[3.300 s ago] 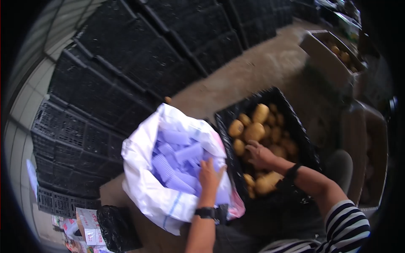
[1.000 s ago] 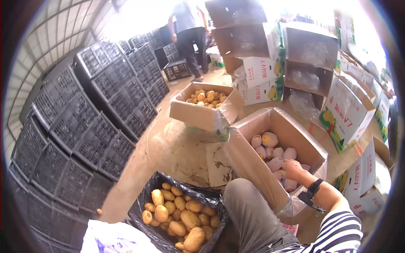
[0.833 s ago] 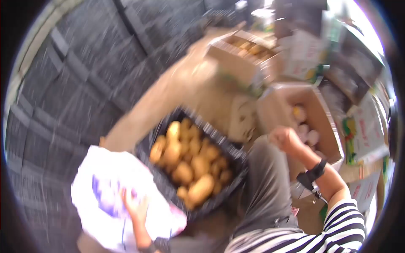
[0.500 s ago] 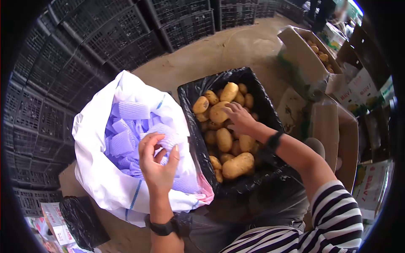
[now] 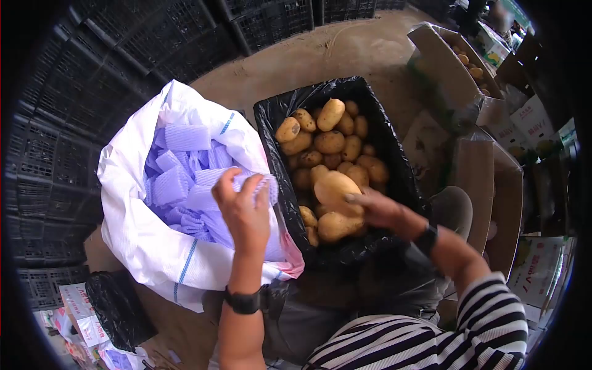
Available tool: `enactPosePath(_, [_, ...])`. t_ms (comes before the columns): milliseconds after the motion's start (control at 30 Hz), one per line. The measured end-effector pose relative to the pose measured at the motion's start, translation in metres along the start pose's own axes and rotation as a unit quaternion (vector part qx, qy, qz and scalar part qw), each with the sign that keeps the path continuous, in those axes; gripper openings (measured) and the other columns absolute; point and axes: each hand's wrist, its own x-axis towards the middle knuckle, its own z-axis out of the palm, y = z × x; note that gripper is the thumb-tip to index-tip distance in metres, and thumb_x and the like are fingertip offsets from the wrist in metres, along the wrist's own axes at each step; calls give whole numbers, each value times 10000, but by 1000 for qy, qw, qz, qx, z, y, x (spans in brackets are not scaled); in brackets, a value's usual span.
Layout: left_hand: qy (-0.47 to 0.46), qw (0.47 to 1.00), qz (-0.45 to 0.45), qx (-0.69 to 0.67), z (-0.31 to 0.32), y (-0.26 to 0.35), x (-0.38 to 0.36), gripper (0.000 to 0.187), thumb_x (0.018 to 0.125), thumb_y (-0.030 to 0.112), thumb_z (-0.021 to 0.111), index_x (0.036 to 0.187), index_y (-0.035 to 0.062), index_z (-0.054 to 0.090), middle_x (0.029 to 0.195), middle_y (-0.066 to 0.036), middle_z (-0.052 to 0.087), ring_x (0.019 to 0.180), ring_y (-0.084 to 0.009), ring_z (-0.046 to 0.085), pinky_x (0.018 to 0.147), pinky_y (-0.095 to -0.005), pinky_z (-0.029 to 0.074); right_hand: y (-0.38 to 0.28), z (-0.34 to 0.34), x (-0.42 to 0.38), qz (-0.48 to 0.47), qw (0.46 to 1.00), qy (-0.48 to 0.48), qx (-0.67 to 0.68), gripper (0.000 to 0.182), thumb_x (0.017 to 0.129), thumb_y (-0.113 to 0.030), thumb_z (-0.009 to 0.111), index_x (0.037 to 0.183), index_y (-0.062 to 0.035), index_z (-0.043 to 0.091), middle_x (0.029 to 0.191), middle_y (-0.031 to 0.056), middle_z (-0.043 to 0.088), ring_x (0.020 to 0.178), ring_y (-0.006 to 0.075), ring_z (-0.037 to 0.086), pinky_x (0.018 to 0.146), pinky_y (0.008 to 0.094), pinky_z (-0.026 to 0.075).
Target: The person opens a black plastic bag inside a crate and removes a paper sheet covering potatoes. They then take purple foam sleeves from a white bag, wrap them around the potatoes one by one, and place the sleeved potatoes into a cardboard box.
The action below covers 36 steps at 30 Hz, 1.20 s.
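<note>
- Potato (image 5: pixel 336 190) in right hand (image 5: pixel 380 209), over black-lined crate (image 5: pixel 394 148); thumb against its side, other fingers mostly hidden, slight blur.
- Left hand (image 5: pixel 245 213) pinching purple foam net (image 5: pixel 266 185) above white sack (image 5: pixel 151 253); fingers cover part of it.
- Near right carton (image 5: pixel 475 185): contents mostly hidden, too dark to tell.

Sack (image 5: pixel 145 251) L, box (image 5: pixel 387 132) w/ potatoes (image 5: pixel 330 142) R
</note>
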Motion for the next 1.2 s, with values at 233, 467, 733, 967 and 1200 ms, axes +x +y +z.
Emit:
enactPosePath(233, [-261,871,-292,-298,76,79,-94,202,749,120,634,933,38,639,834,-95,643,761,-189,618,677,-275,470,21,37,-91,-110,944,-116,290,763,756,-457,627,1318,-39,326,1288,132,442,1182,272,438,992,425,349])
enactPosePath(467, [-128,969,51,-207,43,116,-103,138,820,156,618,885,34,632,725,-90,628,630,-77,561,577,-243,452,39,29,-93,-192,965,143,-110,528,786,-283,619,1193,15,463,1052,93,569,940,159,555,808,288,458])
enactPosePath(733, [-37,887,185,422,-78,-134,29,408,695,234,717,1002,-9,604,1014,-188,557,966,-290,529,717,-368,468,31,-33,-231,-366,869,325,-67,389,807,-273,556,1092,-9,537,866,34,580,708,83,523,625,230,439])
enactPosePath(967, [-223,905,219,288,-68,-61,18,324,749,174,642,1007,-16,591,997,-181,571,939,-315,540,746,-378,461,51,-133,-402,-387,586,681,-207,264,786,-93,553,1031,5,568,999,81,607,864,183,577,750,307,464])
enactPosePath(1200, [-131,950,159,234,-65,-96,15,320,715,46,626,1027,-10,581,1049,-167,552,991,-315,512,837,-394,421,122,-233,-486,232,637,468,-567,328,728,-307,592,883,-20,621,1068,180,570,897,359,560,796,428,444])
